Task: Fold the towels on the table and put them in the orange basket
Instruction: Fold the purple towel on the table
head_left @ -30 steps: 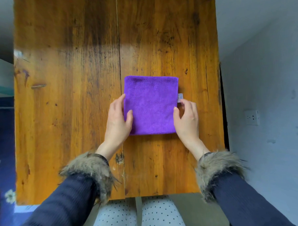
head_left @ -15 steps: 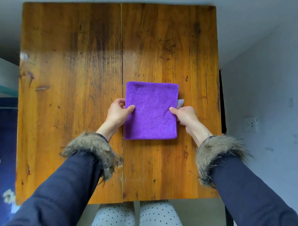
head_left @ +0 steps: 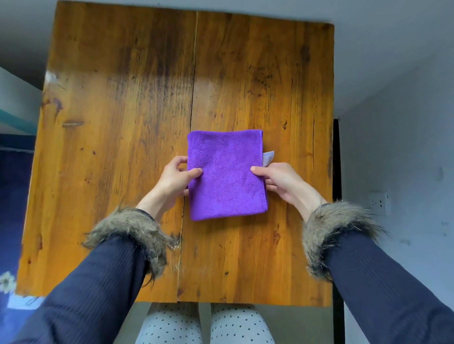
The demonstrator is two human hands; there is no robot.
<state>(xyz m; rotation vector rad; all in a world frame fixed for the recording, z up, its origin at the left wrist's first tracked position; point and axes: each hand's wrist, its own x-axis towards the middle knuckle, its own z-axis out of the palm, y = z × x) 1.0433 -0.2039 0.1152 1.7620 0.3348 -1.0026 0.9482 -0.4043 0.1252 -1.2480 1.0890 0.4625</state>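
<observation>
A purple towel (head_left: 226, 173), folded into a small rectangle, lies near the middle of the wooden table (head_left: 131, 139). A white label sticks out of its right edge. My left hand (head_left: 175, 179) pinches the towel's left edge, thumb on top and fingers tucked under. On the opposite side, my right hand (head_left: 278, 181) grips the right edge the same way. The orange basket is not in view.
The table's near edge is just in front of my knees. A grey wall with a white socket (head_left: 380, 204) runs close along the table's right side. A dark blue floral rug (head_left: 5, 233) covers the floor to the left.
My hands went from lying flat beside the towel to pinching its two side edges, fingers slid underneath. The towel sits slightly nearer to me in the frame.
</observation>
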